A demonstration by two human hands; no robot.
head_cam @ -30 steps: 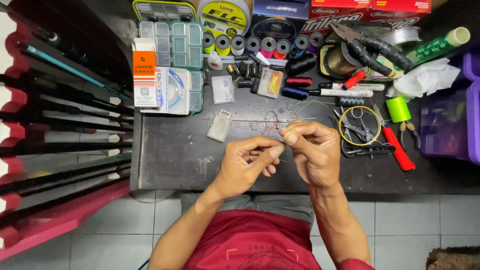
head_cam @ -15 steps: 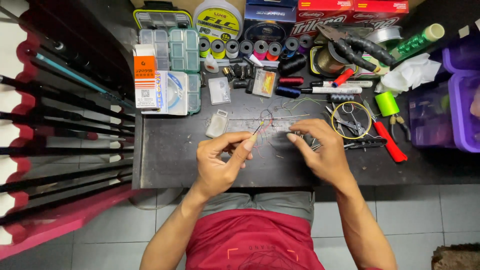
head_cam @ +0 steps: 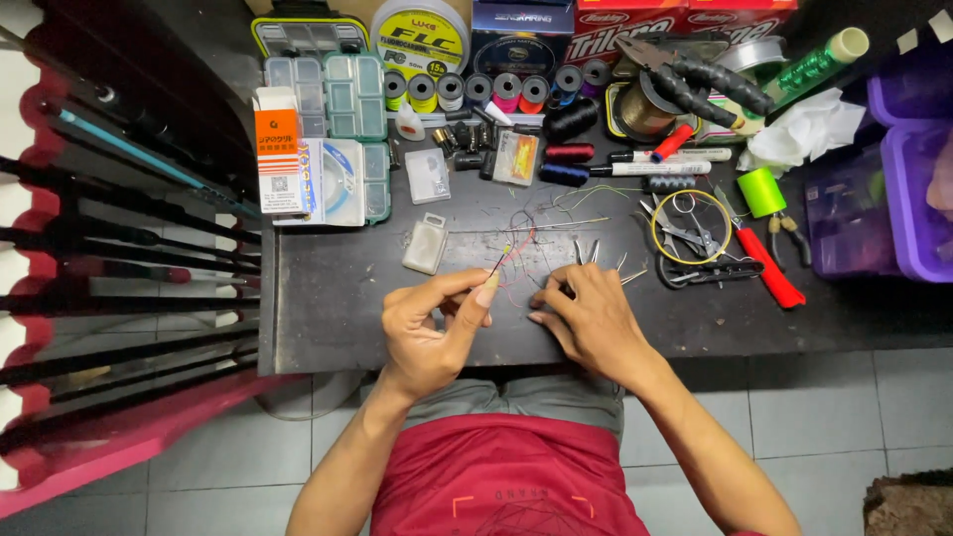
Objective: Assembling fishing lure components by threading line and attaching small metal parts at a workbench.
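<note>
At the near edge of the dark table (head_cam: 328, 328), a thin red thread (head_cam: 511, 260) is pinched between thumb and forefinger of the left hand (head_cam: 432, 333), the other fingers being curled in. The right hand (head_cam: 591, 323) is laid just beside it, fingers bent down onto the tabletop where the thread's loose strands lie; whether anything is gripped there cannot be told. A few small metal hooks (head_cam: 594, 253) are scattered just past the right fingertips. A small clear plastic case (head_cam: 425, 243) is set left of the thread. To the right, scissors (head_cam: 695, 238) are seen inside a yellow ring (head_cam: 657, 223), with a red-handled tool (head_cam: 764, 260) next to it. Farther back, compartment boxes (head_cam: 347, 99) are ranged at the left, their small contents too fine to make out; a row of thread spools (head_cam: 496, 89) and black-handled pliers (head_cam: 695, 79) are placed beyond. Purple bins (head_cam: 908, 189) are stacked at the far right, and fishing rods (head_cam: 129, 228) are racked along the left.
</note>
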